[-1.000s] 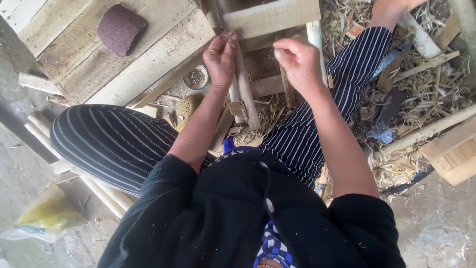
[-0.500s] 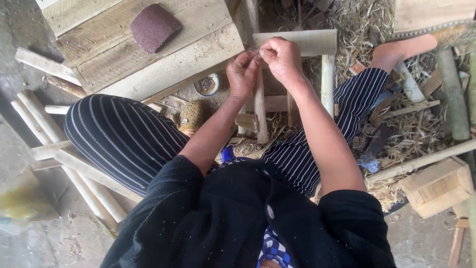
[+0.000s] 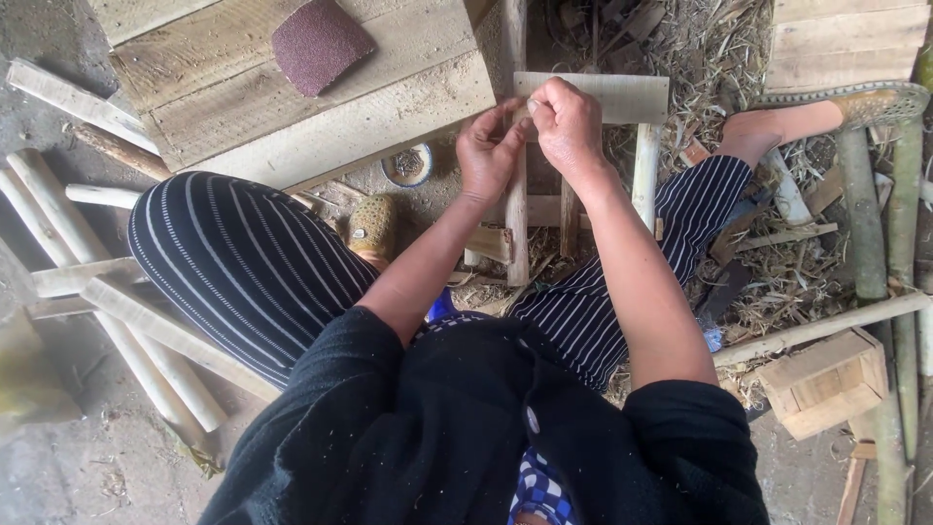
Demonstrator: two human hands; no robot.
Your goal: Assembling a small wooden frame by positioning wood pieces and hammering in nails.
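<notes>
Both forearms extend forward between the knees to a small wooden frame [image 3: 583, 146] standing on the straw-littered floor [image 3: 758, 292]. The right hand [image 3: 569, 126] has its fingers closed on the frame's top slat [image 3: 622, 97]. The left hand [image 3: 491, 156], fingers curled, meets it at the slat's left corner, apparently pinching something too small to identify.

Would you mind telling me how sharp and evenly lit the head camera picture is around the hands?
Head view: soft, even daylight with no glare; the left hand and right hand on the pale wooden frame are fairly sharp; edges bow slightly from the wide lens.
</notes>
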